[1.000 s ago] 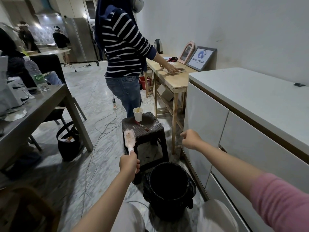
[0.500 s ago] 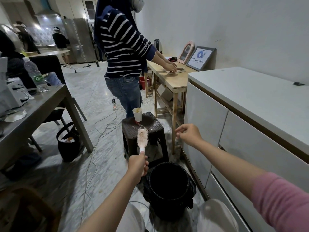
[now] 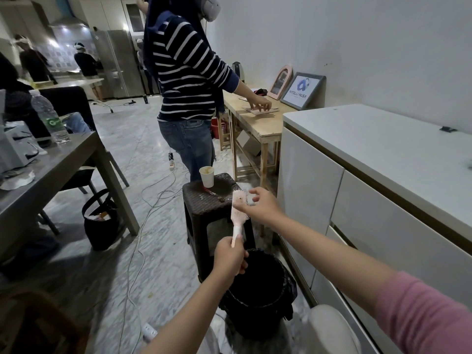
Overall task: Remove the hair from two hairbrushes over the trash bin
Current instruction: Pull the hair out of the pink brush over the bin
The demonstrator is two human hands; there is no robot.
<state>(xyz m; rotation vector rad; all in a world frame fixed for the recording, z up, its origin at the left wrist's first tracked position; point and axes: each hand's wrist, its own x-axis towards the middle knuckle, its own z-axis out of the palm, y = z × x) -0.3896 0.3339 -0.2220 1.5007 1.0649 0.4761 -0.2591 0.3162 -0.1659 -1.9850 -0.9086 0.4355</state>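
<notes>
1. The room has a pale marble floor (image 3: 153, 139) with white cables (image 3: 143, 226) lying across it. A white cabinet (image 3: 357, 200) stands along the wall on the right, and a grey table (image 3: 51, 169) stands on the left with a water bottle (image 3: 49, 116) on it.
2. A dark stool (image 3: 204, 200) stands in the middle, and a paper cup (image 3: 207, 176) stands on its top. Behind the stool, a person in a striped sweater (image 3: 186, 72) works at a wooden table (image 3: 255, 123).
3. A framed sign (image 3: 302, 90) leans against the wall; it reads "INTELLI NUSA". The green label on the bottle is too small to read.
4. The black trash bin (image 3: 258, 290) stands on the floor, in front of the stool and near the cabinet.
5. The left hand (image 3: 228, 256) is closed around the handle of a pink hairbrush (image 3: 238, 208) and holds it upright, above the far edge of the bin.
6. The right hand (image 3: 263, 206) is at the head of the brush. Its thumb and one finger touch the bristles in a narrow pinch; the other fingers are spread loosely. Whether any hair is between them cannot be told.
</notes>
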